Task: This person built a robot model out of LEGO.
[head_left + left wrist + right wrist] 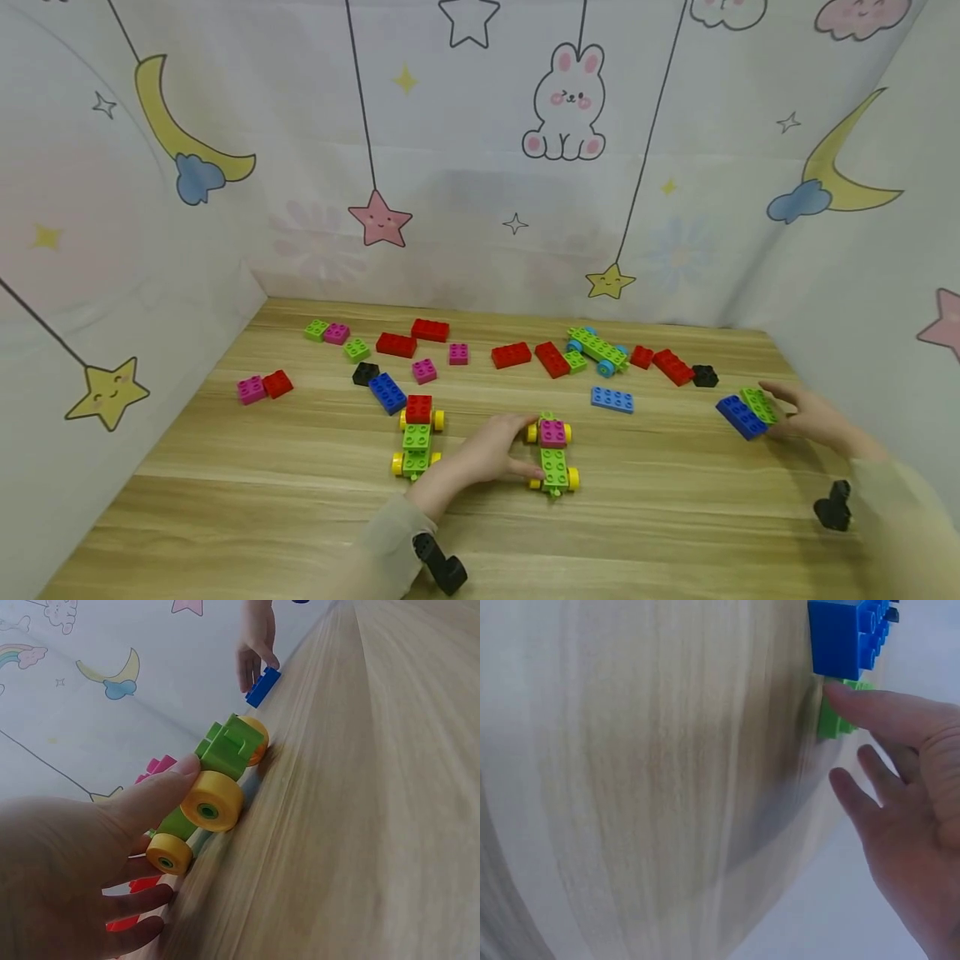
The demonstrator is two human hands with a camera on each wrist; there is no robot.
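grips magenta-topped toy car (554,458) in left hand (487,454); well apart, pinches lime brick (759,406) in right hand (813,422), near tabletop (660,483) edge.

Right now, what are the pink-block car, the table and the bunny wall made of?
The pink-block car: probably hard plastic, slightly shiny, with molded studs. The table: wood or a wood-look print, satin, with streaky grain. The bunny wall: likely matte fabric, since soft creases show.

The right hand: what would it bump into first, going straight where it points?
The right hand would first meet the lime-green plastic brick, which it seems to touch; the dark-blue plastic brick lies just beyond.
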